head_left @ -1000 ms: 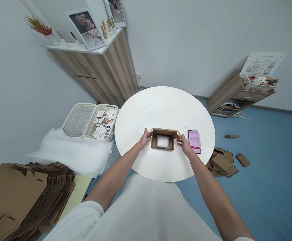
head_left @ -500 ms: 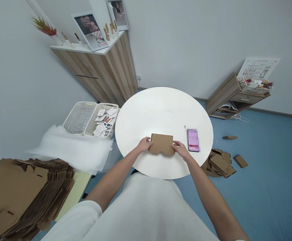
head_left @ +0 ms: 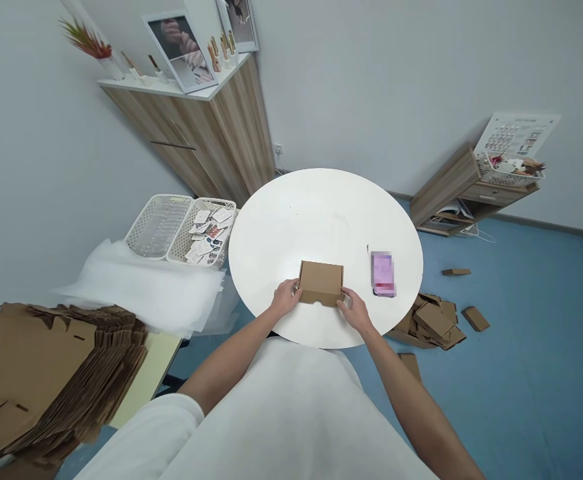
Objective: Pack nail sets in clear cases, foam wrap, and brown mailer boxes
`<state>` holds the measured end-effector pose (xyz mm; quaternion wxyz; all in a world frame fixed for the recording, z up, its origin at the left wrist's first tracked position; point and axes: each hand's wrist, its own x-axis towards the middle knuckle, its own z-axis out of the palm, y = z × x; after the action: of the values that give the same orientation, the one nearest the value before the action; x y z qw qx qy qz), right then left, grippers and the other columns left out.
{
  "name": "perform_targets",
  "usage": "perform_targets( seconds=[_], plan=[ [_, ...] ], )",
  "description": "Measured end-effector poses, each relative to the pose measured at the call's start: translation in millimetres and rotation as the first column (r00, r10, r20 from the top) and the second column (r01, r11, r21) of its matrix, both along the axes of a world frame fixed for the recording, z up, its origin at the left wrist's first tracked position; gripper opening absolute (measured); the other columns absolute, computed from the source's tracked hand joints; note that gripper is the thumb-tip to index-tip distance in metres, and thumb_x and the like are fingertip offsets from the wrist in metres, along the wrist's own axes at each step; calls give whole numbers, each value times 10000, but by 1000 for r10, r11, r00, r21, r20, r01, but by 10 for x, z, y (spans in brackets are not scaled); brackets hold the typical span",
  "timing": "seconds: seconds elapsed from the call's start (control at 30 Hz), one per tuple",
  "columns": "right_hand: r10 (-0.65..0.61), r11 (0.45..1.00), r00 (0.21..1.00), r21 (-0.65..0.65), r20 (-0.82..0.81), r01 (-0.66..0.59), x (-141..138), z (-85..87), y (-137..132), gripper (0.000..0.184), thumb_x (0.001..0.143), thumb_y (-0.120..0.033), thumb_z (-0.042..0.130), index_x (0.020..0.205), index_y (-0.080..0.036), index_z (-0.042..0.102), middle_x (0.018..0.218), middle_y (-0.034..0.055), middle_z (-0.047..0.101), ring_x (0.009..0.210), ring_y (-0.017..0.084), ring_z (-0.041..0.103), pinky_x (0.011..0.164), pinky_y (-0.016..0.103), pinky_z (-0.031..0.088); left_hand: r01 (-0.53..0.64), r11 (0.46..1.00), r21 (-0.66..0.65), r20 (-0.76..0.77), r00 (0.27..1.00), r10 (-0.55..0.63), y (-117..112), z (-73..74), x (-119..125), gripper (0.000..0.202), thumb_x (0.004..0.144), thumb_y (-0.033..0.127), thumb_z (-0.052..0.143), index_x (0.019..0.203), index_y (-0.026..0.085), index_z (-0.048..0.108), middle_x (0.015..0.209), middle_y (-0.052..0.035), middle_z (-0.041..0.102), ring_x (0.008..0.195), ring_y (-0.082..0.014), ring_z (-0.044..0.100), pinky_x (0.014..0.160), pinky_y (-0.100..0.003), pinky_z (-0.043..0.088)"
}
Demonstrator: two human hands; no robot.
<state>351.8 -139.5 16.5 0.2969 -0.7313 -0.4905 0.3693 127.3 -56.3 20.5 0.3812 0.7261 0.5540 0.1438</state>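
Note:
A small brown cardboard box (head_left: 321,280) rests on the round white table (head_left: 321,207), near its front edge. Its lid lies flat and the front face shows, with a small notch at the bottom. My left hand (head_left: 286,297) grips the box's front left corner, fingers at the side and thumb at the front. At the front right corner, my right hand (head_left: 354,310) holds it the same way. A phone (head_left: 383,273) with a pink, blurred screen lies on the table to the right of the box.
On the left are a stack of flat cardboard blanks (head_left: 36,360), white foam sheets (head_left: 141,283) and a white basket of cards (head_left: 209,233). Folded boxes (head_left: 434,320) lie piled on the blue floor at the right. A wooden cabinet (head_left: 196,133) stands behind.
The box's front flap, bulging over the front before, is now tucked in, and the front face shows upright. Both hands have shifted slightly down to the front corners. The view tilted a little.

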Motion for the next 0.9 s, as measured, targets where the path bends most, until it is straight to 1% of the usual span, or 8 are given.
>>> perform_targets(
  seconds=[0.07, 0.2, 0.3, 0.43, 0.5, 0.57, 0.73, 0.9],
  plan=[
    [19, 1000, 1000, 6, -13, -19, -30, -2, -22, 495, 674, -283, 533, 1160, -221, 462, 1162, 51, 515, 1099, 193, 454, 953, 356, 334, 22, 999, -23, 44, 999, -21, -46, 40, 9, 379, 767, 272, 435, 1140, 232, 488, 1034, -39, 570, 963, -190, 511, 807, -294, 397],
    [-27, 999, 991, 15, -130, 29, -40, 25, -17, 534, 672, -320, 550, 1189, -236, 442, 1173, 58, 478, 1079, 195, 461, 943, 362, 349, 25, 999, -43, 125, 992, -19, -61, 150, 13, 362, 772, 298, 434, 1123, 251, 507, 970, -37, 546, 911, -177, 508, 798, -288, 400],
    [-36, 999, 972, 20, -234, 41, 12, 129, 2, 595, 683, -395, 554, 1235, -240, 397, 1187, 70, 451, 1086, 203, 453, 943, 378, 347, 70, 997, -28, 187, 980, -64, -10, 246, -6, 363, 779, 372, 437, 1115, 259, 517, 916, -33, 521, 874, -171, 502, 793, -285, 401],
    [-1, 1000, 950, 6, -311, 3, 110, 336, 51, 669, 682, -450, 567, 1282, -275, 328, 1222, 59, 423, 1109, 203, 430, 920, 361, 367, 90, 995, -32, 172, 982, -83, 77, 333, 0, 562, 701, 442, 550, 1203, 215, 437, 958, -57, 472, 870, -186, 483, 773, -283, 399],
    [15, 1000, 961, -14, -275, -20, 146, 417, 98, 602, 720, -471, 517, 1268, -278, 361, 1198, 54, 445, 1074, 194, 453, 908, 342, 368, 84, 995, -59, 140, 987, -75, 114, 339, 29, 580, 716, 414, 541, 1231, 194, 391, 981, -70, 446, 855, -184, 481, 757, -284, 398],
    [11, 999, 980, -39, -198, -19, 164, 468, 164, 530, 762, -493, 440, 1240, -267, 412, 1142, 54, 489, 1035, 197, 472, 907, 346, 353, 83, 994, -76, 105, 992, -74, 150, 326, 69, 485, 777, 356, 459, 1223, 181, 385, 964, -76, 433, 822, -177, 478, 739, -289, 400],
    [-13, 999, 998, -33, -67, 11, 160, 526, 362, 496, 780, -532, 367, 1147, -234, 515, 1018, 64, 554, 1037, 217, 455, 911, 345, 316, 51, 998, -28, 1, 999, -51, 242, 289, 156, 418, 816, 280, 379, 1218, 166, 371, 955, -82, 409, 803, -175, 466, 744, -299, 397],
    [13, 999, 1000, -31, -9, -13, 200, 595, 490, 449, 765, -570, 357, 877, -224, 618, 835, 49, 589, 932, 220, 485, 811, 308, 364, 55, 998, 7, -76, 996, -54, 311, 339, 176, 421, 806, 274, 404, 1216, 182, 383, 902, -71, 441, 813, -189, 472, 754, -311, 393]
  ],
)
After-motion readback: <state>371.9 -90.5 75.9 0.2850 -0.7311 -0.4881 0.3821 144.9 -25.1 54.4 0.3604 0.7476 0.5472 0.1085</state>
